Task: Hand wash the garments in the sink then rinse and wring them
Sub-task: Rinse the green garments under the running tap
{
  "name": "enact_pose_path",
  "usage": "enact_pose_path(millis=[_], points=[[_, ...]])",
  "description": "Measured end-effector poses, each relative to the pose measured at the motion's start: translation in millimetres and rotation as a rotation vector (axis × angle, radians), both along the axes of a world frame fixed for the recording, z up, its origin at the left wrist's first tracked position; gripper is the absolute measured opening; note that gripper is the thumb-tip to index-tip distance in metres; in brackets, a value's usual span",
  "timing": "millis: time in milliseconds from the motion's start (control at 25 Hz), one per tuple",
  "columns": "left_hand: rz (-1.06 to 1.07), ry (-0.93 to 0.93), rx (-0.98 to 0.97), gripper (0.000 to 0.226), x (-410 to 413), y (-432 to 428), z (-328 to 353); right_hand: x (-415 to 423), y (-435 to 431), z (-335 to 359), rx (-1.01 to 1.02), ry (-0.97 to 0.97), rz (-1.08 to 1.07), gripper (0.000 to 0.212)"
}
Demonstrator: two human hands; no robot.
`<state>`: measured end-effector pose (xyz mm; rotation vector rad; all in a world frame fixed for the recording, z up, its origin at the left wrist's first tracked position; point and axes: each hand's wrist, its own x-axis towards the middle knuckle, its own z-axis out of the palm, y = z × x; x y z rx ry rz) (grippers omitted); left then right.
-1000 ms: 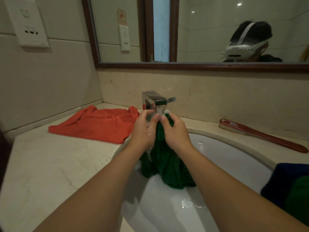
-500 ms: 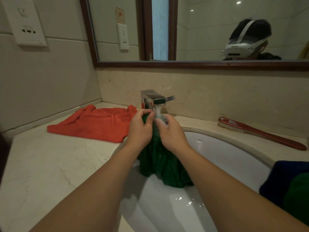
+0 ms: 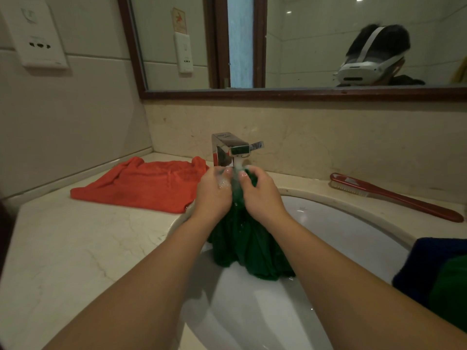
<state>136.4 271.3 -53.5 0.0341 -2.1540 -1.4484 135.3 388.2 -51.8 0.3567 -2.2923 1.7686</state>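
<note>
A dark green garment (image 3: 249, 246) hangs bunched over the white sink (image 3: 336, 231), its lower folds touching the basin. My left hand (image 3: 214, 193) and my right hand (image 3: 261, 195) both grip its gathered top right under the chrome faucet (image 3: 231, 147). Water runs from the spout onto the cloth between my thumbs, and soap foam clings to my left fingers. An orange garment (image 3: 144, 183) lies spread flat on the counter to the left of the sink.
A red long-handled scrub brush (image 3: 394, 195) lies on the marble counter (image 3: 63, 248) behind the sink at right. Dark blue and green cloth (image 3: 434, 269) is piled at the sink's right rim. A framed mirror (image 3: 303, 46) and tiled wall stand behind.
Both hands have lifted the garment's top a little higher and closer under the spout, and shifted against each other while still gripping it. The orange garment and brush have not moved.
</note>
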Motion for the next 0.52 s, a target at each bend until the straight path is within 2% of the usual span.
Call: enact_pose_path(millis=[80,200,400,520], points=[[0.039,0.031,0.063,0.024,-1.5,-2.5,-0.4,1.8,-3.4,-1.8,0.026,-0.020,0.051,0.028],[0.104,0.102,0.054,0.026,-3.9,-6.0,0.5,3.3,-5.5,-2.2,0.033,-0.017,0.089,0.032],[0.114,0.131,0.056,0.019,1.6,-3.3,3.4,3.6,-4.5,-1.6,0.091,0.041,0.036,0.031],[0.158,0.187,0.118,0.015,1.1,-4.8,6.1,7.5,-3.1,1.9,0.066,-0.007,0.036,0.042]])
